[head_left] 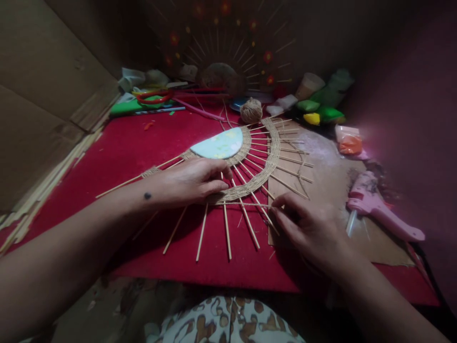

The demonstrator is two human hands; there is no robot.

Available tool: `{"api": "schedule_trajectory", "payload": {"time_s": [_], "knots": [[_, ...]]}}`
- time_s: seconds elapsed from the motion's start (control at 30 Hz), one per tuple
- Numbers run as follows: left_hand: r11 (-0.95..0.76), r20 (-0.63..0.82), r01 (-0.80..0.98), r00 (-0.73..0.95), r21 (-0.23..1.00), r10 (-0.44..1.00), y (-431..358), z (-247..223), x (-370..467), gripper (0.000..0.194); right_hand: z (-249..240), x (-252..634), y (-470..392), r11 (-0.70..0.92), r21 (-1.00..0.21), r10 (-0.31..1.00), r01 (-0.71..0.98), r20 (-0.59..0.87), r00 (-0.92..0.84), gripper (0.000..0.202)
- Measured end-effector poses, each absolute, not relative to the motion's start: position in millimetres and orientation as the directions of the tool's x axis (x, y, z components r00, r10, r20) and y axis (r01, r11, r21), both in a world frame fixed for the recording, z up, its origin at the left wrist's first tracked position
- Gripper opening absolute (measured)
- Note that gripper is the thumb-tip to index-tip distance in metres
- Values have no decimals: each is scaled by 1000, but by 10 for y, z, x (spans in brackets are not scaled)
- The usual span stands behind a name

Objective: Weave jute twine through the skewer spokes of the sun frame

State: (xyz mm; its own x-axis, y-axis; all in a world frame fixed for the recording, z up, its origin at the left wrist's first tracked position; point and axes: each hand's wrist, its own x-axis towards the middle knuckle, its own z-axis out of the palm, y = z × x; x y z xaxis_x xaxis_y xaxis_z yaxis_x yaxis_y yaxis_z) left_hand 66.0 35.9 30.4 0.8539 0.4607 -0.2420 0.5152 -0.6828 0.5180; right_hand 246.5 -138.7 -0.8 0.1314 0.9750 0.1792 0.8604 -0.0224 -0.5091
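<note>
A half-round fan of thin wooden sticks, with two woven twine bands, lies on the red table. At its centre is a pale blue half-disc with a floral pattern. My left hand rests across the fan, its thumb and forefinger gripping around the outer band; its other fingers are hidden. My right hand, right of the lower sticks, pinches a strand of twine. That strand runs taut across the sticks toward my left hand, just outside the woven band.
A twine ball sits behind the fan. Cardboard lies under its right side, bearing a pink glue gun. Red-handled scissors and coloured packets line the back. Loose sticks lie along the left edge.
</note>
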Motion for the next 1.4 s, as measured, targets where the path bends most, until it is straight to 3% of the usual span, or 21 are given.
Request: {"api": "schedule_trajectory", "payload": {"time_s": [0.47, 0.63, 0.77, 0.93, 1.4], "knots": [[-695, -234, 491, 868, 525, 437, 389, 256, 623, 15, -19, 2476, -1388, -69, -518, 968, 853, 171, 182, 17], [-668, -288, 486, 873, 563, 393, 351, 279, 600, 23, -30, 2468, -1365, -70, -515, 970, 855, 165, 179, 16], [-728, -247, 477, 879, 493, 408, 306, 219, 601, 31, 2, 2441, -1371, -10, -545, 971, 838, 194, 138, 13], [-758, -234, 529, 848, 380, 475, 245, 158, 628, 30, 60, 2333, -1525, 156, -624, 986, 766, 151, -78, 14], [-754, -193, 508, 860, 416, 473, 280, 144, 608, 35, -111, 2124, -1811, 419, -340, 875, 842, 400, -273, 25]]}}
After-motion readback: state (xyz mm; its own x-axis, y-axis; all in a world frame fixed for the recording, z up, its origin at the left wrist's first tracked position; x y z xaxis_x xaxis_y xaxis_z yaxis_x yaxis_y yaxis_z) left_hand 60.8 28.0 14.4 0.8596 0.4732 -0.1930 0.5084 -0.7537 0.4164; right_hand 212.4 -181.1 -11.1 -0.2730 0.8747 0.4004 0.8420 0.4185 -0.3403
